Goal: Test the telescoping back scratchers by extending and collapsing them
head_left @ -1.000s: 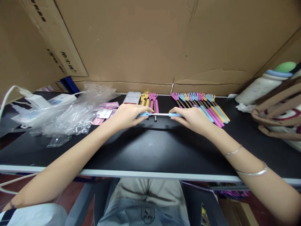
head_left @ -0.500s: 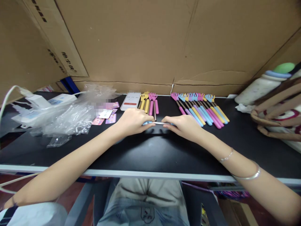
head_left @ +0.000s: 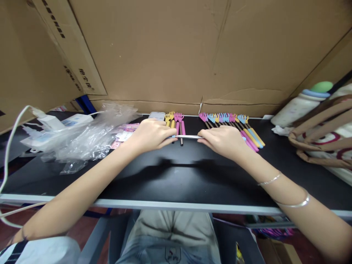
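Observation:
My left hand and my right hand both grip one telescopic back scratcher, held level above the black table. Its silver rod shows between the hands, and the blue ends are hidden in my fingers. Behind the rod lies a small group of yellow and pink scratchers. Behind my right hand lies a longer row of pink, blue and yellow scratchers, several in all.
Crumpled clear plastic bags and small pink cards lie at the left, by a white charger with cable. A phone lies behind my left hand. Cardboard walls close the back. A bottle and a bag stand at the right.
My hands had moved together, shortening the rod. Now they are apart again and more silver rod shows between them. The camera has tilted slightly.

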`<state>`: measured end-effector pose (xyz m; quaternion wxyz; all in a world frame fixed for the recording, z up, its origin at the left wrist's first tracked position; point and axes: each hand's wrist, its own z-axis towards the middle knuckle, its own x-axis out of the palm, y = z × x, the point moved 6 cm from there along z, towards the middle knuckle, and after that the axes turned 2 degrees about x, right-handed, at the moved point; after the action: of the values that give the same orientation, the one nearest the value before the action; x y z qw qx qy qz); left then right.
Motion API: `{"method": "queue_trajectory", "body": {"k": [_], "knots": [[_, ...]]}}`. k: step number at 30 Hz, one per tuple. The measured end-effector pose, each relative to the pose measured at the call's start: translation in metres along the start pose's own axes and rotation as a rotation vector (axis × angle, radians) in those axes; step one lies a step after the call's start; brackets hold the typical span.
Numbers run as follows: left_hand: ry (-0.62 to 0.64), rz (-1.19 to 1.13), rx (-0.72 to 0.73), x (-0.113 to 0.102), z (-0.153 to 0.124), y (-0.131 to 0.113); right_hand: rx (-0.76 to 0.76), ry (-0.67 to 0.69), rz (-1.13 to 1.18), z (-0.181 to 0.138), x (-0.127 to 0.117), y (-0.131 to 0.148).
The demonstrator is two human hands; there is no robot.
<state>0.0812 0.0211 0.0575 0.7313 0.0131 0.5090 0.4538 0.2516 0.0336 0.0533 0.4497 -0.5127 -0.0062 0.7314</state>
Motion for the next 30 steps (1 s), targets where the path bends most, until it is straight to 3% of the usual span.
{"method": "queue_trajectory", "body": {"k": [8, 17, 22, 30], "knots": [[0.057, 0.035, -0.048, 0.001, -0.007, 0.022, 0.046, 0.075, -0.116, -0.026, 0.002, -0.04], [0.138, 0.112, -0.117, 0.004, -0.042, 0.058, 0.119, 0.159, -0.21, -0.074, 0.02, -0.094], [0.112, 0.232, -0.125, -0.001, -0.056, 0.075, 0.204, 0.189, -0.217, -0.086, 0.026, -0.122], [0.116, 0.231, -0.128, 0.002, -0.074, 0.094, 0.291, 0.241, -0.183, -0.102, 0.032, -0.149]]}}
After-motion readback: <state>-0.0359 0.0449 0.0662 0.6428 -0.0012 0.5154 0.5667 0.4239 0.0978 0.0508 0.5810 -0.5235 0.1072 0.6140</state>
